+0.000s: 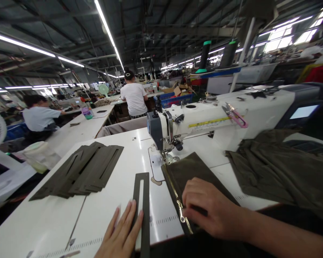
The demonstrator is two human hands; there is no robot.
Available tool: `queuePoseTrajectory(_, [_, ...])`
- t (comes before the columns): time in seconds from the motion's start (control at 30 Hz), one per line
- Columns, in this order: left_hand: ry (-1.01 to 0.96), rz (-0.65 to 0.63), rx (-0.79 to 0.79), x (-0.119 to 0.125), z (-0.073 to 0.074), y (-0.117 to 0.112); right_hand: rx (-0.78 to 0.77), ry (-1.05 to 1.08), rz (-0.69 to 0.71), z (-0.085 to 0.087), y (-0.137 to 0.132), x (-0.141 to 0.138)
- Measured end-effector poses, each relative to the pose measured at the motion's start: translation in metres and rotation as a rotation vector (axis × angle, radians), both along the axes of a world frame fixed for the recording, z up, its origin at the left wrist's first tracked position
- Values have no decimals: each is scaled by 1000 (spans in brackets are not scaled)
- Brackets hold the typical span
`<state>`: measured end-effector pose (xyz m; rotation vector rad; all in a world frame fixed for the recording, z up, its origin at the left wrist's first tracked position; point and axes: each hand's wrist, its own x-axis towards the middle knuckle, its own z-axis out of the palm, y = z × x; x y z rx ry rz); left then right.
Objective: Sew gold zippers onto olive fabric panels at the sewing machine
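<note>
My left hand (122,233) lies with its fingers stretched out on the table, the fingertips on a dark olive fabric strip (137,186) that has a long slot cut in it. My right hand (210,208) is closed, fingers curled, on a dark olive fabric panel (193,166), right beside its edge. A gold metal zipper (174,190) runs along that edge, with its slider and pull (181,213) close to my thumb. The panel's far corner lies by the presser foot (165,157) of a white sewing machine (204,118). Whether the needle is in the cloth cannot be seen.
A fanned pile of slotted strips (91,168) lies left on the white table (110,211). Crumpled olive fabric (263,165) lies at right. Pink-handled thread snips (237,116) rest against the machine arm. Thread cones (204,57) stand behind. Two people sit at benches further off.
</note>
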<state>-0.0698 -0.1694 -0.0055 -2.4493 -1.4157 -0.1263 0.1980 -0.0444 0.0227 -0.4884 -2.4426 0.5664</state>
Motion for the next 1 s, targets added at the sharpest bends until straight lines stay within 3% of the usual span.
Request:
queuePoseTrajectory(0.1, [-107,-58,52,-8,-3,5,99,-44,-140,-12,23,-1])
queuePoseTrajectory(0.27, [-253,-109,90,-8,-2,22,197,-282,-153,-38,50,-11])
queuePoseTrajectory(0.43, [-305,-99,27,1,5,56,203,-324,-211,-42,47,-13])
queuePoseTrajectory(0.6, [-335,-120,72,0,5,91,226,-309,-219,-46,48,-14])
queuePoseTrajectory(0.8, [-436,-121,317,10,14,91,193,-302,-249,-49,37,-12])
queuePoseTrajectory(0.9, [-420,-184,341,31,14,95,185,-260,-259,-48,31,-10])
queuePoseTrajectory(1.0, [-347,-219,320,53,5,109,187,-252,-245,-46,29,-10])
